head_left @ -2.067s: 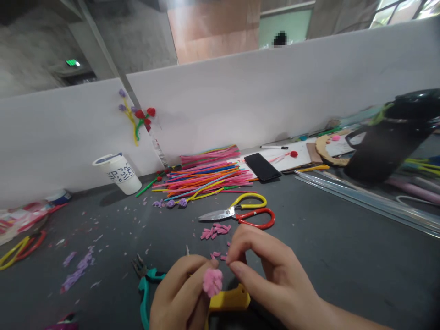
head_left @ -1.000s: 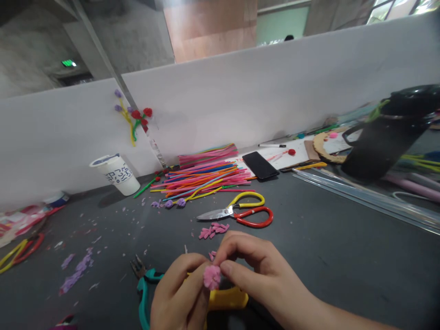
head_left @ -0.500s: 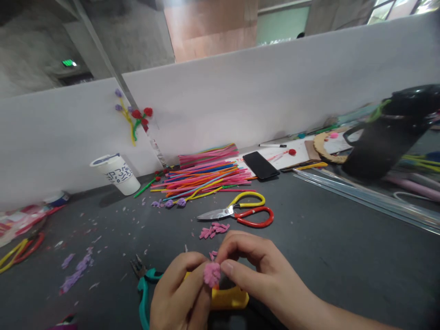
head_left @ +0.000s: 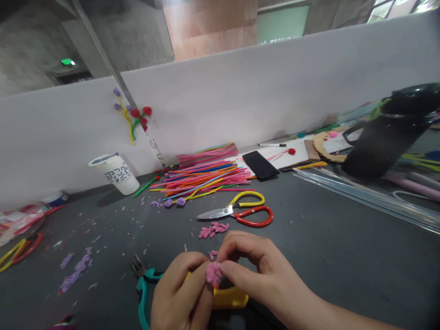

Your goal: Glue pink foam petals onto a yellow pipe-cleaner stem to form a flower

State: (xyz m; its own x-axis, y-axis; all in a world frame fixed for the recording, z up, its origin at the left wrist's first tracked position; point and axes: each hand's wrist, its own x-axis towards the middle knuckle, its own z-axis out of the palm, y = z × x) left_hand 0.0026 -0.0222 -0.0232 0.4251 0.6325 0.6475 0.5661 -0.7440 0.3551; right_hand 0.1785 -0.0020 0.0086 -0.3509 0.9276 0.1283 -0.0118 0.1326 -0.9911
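A fuzzy pink pipe-cleaner flower (head_left: 213,274) is pinched between my two hands at the lower middle of the head view. My left hand (head_left: 184,293) has its fingers closed around the flower's underside, which is hidden. From the other side, the thumb and forefinger of my right hand (head_left: 257,270) close on the flower's edge. Behind the hands lies a yellow-handled tool (head_left: 231,298), mostly covered. Teal-handled pliers (head_left: 142,286) rest by my left hand. Short pink pipe-cleaner pieces (head_left: 213,229) lie just beyond the fingers.
Scissors (head_left: 237,211) with yellow and red handles lie ahead. Beyond are a pile of pipe cleaners (head_left: 206,178), a phone (head_left: 260,164) and a paper cup (head_left: 118,174). A black jug (head_left: 381,137) stands right, near clear tubes (head_left: 360,197). Purple scraps (head_left: 77,270) lie left.
The pink flower has shifted very slightly to the right and turned a little between my fingers. Both hands keep nearly the same place and grip.
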